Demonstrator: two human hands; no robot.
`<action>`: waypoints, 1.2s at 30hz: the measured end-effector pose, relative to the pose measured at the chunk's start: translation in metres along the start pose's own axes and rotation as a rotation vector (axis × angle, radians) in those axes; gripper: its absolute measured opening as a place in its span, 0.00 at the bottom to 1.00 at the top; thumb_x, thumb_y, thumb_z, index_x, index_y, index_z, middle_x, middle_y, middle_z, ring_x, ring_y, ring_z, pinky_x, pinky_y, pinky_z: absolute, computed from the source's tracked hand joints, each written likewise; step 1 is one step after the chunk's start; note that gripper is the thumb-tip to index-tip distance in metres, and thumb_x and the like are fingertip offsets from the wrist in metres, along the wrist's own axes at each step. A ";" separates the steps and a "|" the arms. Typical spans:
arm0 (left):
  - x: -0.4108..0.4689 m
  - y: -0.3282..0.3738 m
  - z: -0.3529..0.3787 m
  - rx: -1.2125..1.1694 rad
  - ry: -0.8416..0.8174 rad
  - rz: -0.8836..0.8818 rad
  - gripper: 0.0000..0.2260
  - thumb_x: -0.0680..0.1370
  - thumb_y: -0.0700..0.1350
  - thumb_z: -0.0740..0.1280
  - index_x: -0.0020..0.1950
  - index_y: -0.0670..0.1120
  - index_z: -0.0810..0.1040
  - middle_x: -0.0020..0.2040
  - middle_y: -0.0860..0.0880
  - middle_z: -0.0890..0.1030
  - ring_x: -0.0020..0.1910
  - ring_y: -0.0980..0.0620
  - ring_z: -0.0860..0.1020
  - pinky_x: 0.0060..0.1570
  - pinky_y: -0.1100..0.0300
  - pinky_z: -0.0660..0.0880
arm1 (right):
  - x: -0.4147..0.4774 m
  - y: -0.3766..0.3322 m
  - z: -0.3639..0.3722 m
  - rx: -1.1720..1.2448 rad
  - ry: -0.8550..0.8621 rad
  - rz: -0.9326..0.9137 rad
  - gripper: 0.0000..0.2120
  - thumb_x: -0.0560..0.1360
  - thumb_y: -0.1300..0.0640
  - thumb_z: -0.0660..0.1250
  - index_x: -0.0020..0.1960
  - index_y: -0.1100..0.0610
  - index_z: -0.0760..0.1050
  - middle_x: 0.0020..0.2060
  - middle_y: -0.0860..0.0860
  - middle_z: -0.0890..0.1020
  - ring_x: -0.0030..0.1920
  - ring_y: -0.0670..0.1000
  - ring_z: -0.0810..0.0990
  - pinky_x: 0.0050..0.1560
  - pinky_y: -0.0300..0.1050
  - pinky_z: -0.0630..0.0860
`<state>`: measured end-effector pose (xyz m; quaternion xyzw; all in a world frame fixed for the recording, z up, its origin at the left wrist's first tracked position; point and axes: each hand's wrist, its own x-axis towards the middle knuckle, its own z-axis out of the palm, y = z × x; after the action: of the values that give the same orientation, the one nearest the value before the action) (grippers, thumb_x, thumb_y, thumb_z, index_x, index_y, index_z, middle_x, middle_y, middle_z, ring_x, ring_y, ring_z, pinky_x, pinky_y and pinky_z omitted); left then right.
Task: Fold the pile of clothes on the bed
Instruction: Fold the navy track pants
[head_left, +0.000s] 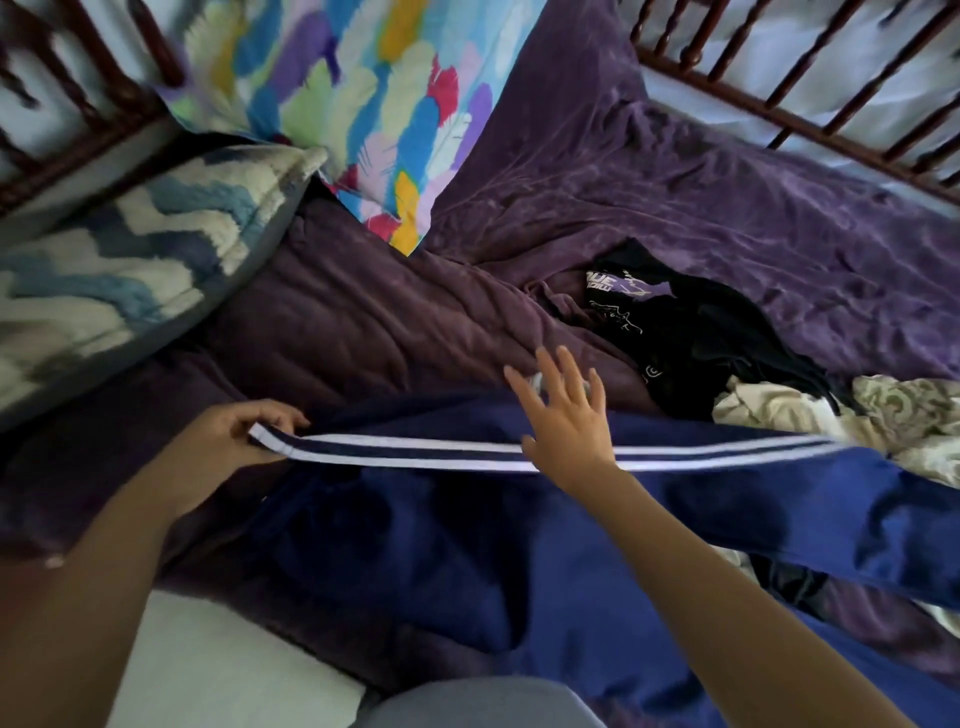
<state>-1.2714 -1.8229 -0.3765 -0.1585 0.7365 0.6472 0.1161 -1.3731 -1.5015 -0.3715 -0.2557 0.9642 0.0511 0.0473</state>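
At the far left a blue-and-white zigzag tufted pillow (119, 270) leans against the dark wooden spindle bed frame (78, 119), seemingly kept out of the working space. A bright feather-print pillowcase (363, 104) lies just right of it.

The left hand (228, 441) pinches the near-left end of the navy blue track trousers with two white side stripes (493, 561). Thumb and fingers are closed on the striped edge, most likely to hold that end taut so the leg lies straight. The trousers stretch rightward across the near part of the purple velvety bedspread (675, 182).

Over the middle of the stripes the right hand (566, 415) is spread, fingers straight and apart, gripping nothing. Whether the palm actually presses the cloth I cannot tell, but the pose suits smoothing or marking a fold line.

Farther right, beyond the trousers, a crumpled black printed T-shirt (701, 332) and a cream leaf-patterned garment (893, 415) lie heaped together, touching, apparently waiting their turn.
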 end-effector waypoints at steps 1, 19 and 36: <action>-0.010 -0.007 -0.004 -0.002 0.008 0.004 0.21 0.68 0.22 0.65 0.28 0.47 0.78 0.40 0.58 0.83 0.43 0.66 0.79 0.45 0.67 0.75 | -0.004 -0.003 0.001 -0.035 -0.060 -0.063 0.43 0.46 0.47 0.82 0.60 0.53 0.78 0.60 0.62 0.78 0.61 0.63 0.76 0.52 0.65 0.74; -0.055 -0.106 -0.017 0.486 0.246 -0.021 0.17 0.66 0.18 0.63 0.30 0.40 0.78 0.57 0.35 0.77 0.57 0.46 0.77 0.53 0.76 0.67 | -0.130 0.034 0.038 0.083 -0.063 -0.055 0.12 0.58 0.58 0.64 0.41 0.56 0.69 0.27 0.53 0.75 0.26 0.56 0.75 0.23 0.42 0.70; -0.089 -0.096 0.165 1.290 0.050 0.291 0.29 0.63 0.38 0.61 0.65 0.45 0.67 0.63 0.32 0.74 0.64 0.35 0.65 0.53 0.32 0.69 | -0.209 -0.005 0.085 0.191 -0.685 0.157 0.23 0.77 0.53 0.59 0.71 0.51 0.63 0.64 0.55 0.70 0.66 0.55 0.68 0.62 0.48 0.67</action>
<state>-1.1577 -1.6625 -0.4534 0.0289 0.9929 0.0814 0.0822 -1.1843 -1.3936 -0.4311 -0.1432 0.9097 0.0468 0.3871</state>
